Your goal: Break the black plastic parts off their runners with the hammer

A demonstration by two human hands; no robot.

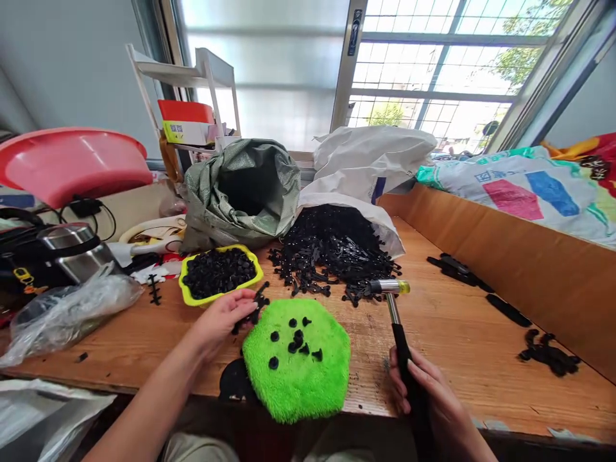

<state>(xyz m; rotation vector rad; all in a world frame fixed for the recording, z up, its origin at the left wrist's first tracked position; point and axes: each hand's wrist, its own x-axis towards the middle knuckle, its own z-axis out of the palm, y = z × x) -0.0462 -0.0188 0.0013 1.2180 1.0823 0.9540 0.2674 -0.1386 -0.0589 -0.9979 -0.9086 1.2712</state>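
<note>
My right hand (426, 385) is wrapped round the black handle of a small mallet (393, 311), whose metal head has a yellow tip. My left hand (224, 321) pinches a thin, branched black plastic piece (260, 300) at the left edge of a fuzzy green pad (298, 391). Several small black plastic plugs (298, 337) with round heads lie on the pad, some upright and some on their sides. Just behind my left hand stands a yellow basket (185, 296) full of small black parts. A big heap of black plastic pieces (337, 247) spills towards the mallet head.
Behind the heap are an open grey-green woven sack (197, 186) and a white sack (375, 154). A wooden board (505, 237) borders the table's right side, with black scraps (548, 353) near it. A metal flask (79, 250) and plastic bag (86, 305) lie left.
</note>
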